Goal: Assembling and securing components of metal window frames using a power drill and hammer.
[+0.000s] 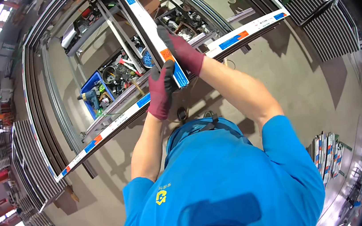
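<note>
A long white metal profile (143,21) with blue and orange stickers runs from the top of the view down to my hands. My left hand (161,90), in a dark red glove, grips its near end from below. My right hand (181,50), also gloved, wraps over the profile just above that end. A second long white profile (115,124) with the same stickers lies crosswise beneath, resting on a metal frame.
A blue bin (95,96) with a cordless drill and small parts sits on the work frame, beside trays of hardware (182,23). Stacks of long metal profiles (30,161) lie on the floor at left and at top right (326,20). Another bundle (327,154) stands at right.
</note>
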Available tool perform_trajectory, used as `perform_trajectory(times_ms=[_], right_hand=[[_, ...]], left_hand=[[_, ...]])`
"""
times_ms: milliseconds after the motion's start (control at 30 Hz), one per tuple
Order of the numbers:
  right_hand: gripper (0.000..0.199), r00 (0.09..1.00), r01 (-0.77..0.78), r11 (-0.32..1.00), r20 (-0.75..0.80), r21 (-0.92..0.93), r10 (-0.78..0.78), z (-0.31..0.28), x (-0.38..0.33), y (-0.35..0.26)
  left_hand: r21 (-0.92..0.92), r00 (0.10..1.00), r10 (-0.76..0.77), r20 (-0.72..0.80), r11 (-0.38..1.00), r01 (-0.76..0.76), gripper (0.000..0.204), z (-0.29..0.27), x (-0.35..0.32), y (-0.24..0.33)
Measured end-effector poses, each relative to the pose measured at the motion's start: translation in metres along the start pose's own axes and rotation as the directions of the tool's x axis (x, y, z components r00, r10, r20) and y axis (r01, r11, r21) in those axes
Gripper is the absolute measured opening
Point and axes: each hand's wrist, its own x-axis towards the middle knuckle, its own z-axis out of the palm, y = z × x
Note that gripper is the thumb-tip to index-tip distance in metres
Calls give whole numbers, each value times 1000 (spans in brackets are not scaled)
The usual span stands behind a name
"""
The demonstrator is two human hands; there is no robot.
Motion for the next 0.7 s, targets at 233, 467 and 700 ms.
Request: perform_trajectory(times_ms=[233,467,700], right_hand=[[34,998,-20,969,-63,-248,5,-21,-121,39],[31,996,21,888,-68,-459,-58,-47,-188,40],[35,961,-255,963,-84,89,262,-55,-170,13]], left_hand=[[306,878,453,157,823,-479,20,-17,31,-36],[141,921,362,146,913,-381,31,-5,40,-26],[57,931,265,252,956,-287,29,-41,74,-58]])
